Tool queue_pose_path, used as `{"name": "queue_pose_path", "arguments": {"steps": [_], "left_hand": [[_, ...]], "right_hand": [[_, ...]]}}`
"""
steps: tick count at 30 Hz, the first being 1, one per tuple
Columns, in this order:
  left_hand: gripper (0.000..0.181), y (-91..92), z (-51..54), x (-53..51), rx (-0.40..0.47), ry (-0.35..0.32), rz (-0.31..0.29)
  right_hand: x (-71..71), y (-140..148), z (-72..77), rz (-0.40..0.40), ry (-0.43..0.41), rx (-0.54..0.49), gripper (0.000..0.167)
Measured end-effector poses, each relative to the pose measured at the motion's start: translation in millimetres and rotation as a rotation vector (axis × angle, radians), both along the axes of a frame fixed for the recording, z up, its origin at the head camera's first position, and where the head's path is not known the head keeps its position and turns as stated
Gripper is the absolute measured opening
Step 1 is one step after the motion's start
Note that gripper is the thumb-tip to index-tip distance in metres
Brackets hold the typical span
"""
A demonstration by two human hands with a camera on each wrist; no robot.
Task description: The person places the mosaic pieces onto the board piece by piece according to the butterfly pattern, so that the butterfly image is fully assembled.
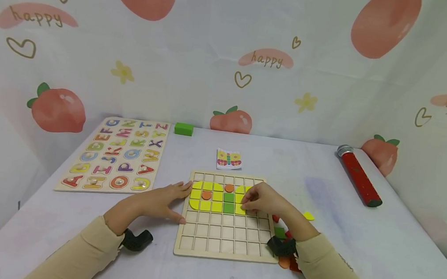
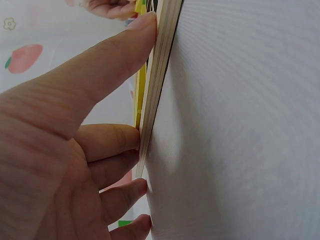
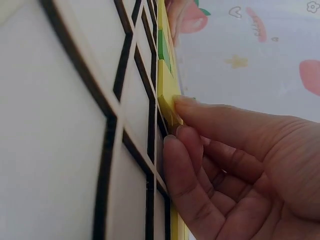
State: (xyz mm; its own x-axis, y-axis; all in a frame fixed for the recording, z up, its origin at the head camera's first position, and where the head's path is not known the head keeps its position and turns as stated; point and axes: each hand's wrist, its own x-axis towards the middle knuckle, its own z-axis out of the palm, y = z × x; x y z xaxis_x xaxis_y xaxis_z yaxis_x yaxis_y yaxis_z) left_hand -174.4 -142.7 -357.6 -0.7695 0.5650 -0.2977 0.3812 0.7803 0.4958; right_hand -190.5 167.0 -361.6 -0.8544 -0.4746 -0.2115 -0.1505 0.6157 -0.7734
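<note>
A wooden grid board lies flat on the table, its upper rows partly filled with yellow tiles, green square tiles and orange round tiles. My left hand rests along the board's left edge, thumb and fingers spread and touching the rim. With thumb and fingertips, my right hand pinches a yellow tile beside the green squares. The right wrist view shows the thumb on its face; part of the tile is hidden by the fingers.
Behind the board lies a butterfly picture card. An alphabet puzzle board is at left, near a green block. Loose tiles, including a yellow piece, lie partly under my right forearm. A red microphone-shaped object lies at far right.
</note>
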Motion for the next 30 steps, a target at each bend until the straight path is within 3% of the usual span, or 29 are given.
{"name": "queue_pose_path", "arguments": {"steps": [13,20,26,30], "left_hand": [[0.093,0.4,-1.0,-0.1,0.006,-0.003,0.011],[0.093,0.7,-2.1,-0.6,0.000,0.004,0.005],[0.093,0.3,-1.0,-0.6,-0.004,0.003,-0.001],[0.094,0.3,-0.3,0.3,-0.003,-0.002,0.005]], "right_hand": [[-1.4,5,4.5,0.029,0.017,0.021,0.011],[3.3,22,10.2,-0.080,-0.005,0.070,0.017],[11.4,50,14.4,-0.089,0.016,0.059,0.023],[19.4,68,17.2,-0.144,-0.005,0.073,0.025]]}}
